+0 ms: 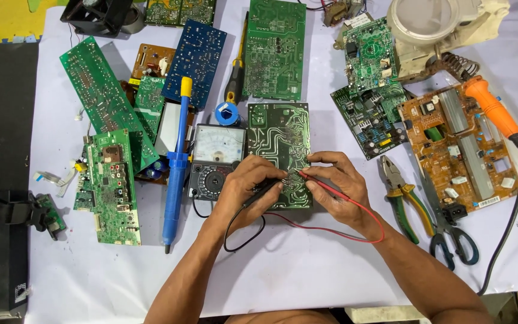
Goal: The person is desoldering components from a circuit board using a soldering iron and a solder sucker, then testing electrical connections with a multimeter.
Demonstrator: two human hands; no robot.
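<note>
A green circuit board (277, 135) lies solder side up in the middle of the white sheet. My left hand (248, 186) grips a black test probe (265, 187) with its tip on the board's lower part. My right hand (337, 183) grips a red test probe (314, 182), its tip touching the board close to the black one. Both leads, black (235, 243) and red (355, 231), curl over the sheet toward an analogue multimeter (216, 161) just left of the board.
A blue desoldering pump (177, 159) lies left of the meter. Several other circuit boards (106, 180) surround the work. Pliers (401, 195) and scissors (448, 231) lie to the right, near an orange-handled soldering iron (491, 108) and an orange board (463, 150). A screwdriver (235, 72) lies behind.
</note>
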